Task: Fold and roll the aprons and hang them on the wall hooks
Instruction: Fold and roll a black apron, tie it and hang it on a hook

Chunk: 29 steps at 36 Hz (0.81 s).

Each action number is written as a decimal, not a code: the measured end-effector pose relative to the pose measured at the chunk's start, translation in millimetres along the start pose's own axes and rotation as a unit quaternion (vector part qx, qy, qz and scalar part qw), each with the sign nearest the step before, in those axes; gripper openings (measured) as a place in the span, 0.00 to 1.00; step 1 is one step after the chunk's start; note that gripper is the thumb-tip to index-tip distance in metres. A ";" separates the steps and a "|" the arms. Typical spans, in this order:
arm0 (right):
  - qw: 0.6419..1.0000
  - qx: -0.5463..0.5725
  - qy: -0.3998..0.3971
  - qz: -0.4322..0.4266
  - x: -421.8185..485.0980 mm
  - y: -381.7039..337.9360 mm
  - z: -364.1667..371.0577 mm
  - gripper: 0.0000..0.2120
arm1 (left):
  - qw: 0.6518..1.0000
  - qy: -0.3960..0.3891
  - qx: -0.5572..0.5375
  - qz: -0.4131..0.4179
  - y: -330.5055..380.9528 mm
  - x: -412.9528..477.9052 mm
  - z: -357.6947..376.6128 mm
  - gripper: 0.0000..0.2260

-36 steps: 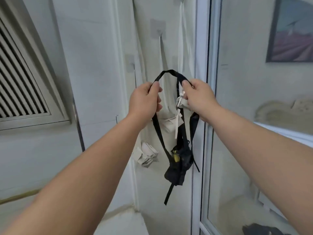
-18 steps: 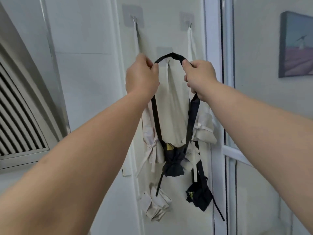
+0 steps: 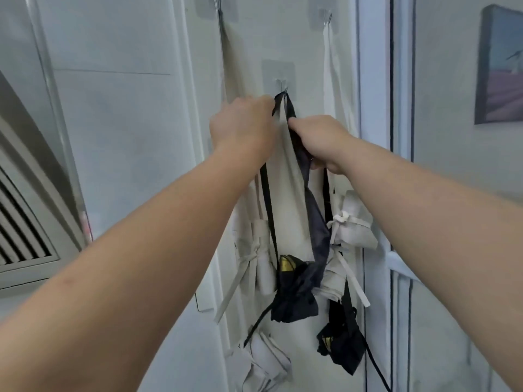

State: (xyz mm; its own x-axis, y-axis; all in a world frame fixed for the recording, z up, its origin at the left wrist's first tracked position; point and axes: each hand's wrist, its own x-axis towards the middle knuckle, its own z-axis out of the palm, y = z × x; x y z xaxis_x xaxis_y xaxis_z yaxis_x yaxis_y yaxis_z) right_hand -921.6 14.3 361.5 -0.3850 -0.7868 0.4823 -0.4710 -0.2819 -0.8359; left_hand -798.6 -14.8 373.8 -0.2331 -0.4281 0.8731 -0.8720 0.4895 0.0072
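Observation:
A rolled black apron (image 3: 294, 292) hangs by its black neck strap (image 3: 286, 104), whose top loop lies at the middle wall hook (image 3: 280, 83). My left hand (image 3: 243, 123) grips the strap's left side just below the hook. My right hand (image 3: 319, 140) grips the strap's right side slightly lower. The bundle dangles against the wall under both hands, a yellow patch showing at its top.
Several rolled cream aprons (image 3: 353, 227) hang from other stick-on hooks (image 3: 325, 17) around it, and a second black bundle (image 3: 339, 346) hangs lower right. A vent grille (image 3: 19, 230) is at left, a door frame (image 3: 376, 137) and a framed picture (image 3: 498, 69) at right.
Both hands have raised the black strap and drawn together, bringing its loop up to the middle hook. The view has moved closer to the wall.

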 end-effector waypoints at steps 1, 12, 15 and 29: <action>1.000 -0.004 -0.010 -0.002 -3.7 0.4 -0.3 0.13 | 1.000 -0.010 0.019 0.018 0.7 -4.0 0.3 0.07; 0.975 -0.153 0.089 -0.135 -46.3 26.0 -10.2 0.12 | 0.979 -0.048 -0.084 0.177 12.3 -73.7 -6.2 0.14; 0.978 -0.130 0.092 -0.134 -69.1 43.2 -8.5 0.08 | 0.978 -0.079 -0.021 0.194 18.3 -102.7 5.3 0.19; 0.927 -0.354 -0.123 0.000 -138.6 146.8 17.2 0.43 | 0.972 -0.077 0.081 0.206 6.4 -187.4 27.7 0.16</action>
State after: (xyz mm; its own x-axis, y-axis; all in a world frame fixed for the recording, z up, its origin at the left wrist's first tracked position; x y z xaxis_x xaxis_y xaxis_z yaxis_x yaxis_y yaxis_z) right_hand -923.7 72.6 167.5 -0.2345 -0.9125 0.3353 -0.9074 0.0816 -0.4124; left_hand -772.4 47.5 196.7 -0.6271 -0.3355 0.7030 -0.7447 0.5228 -0.4148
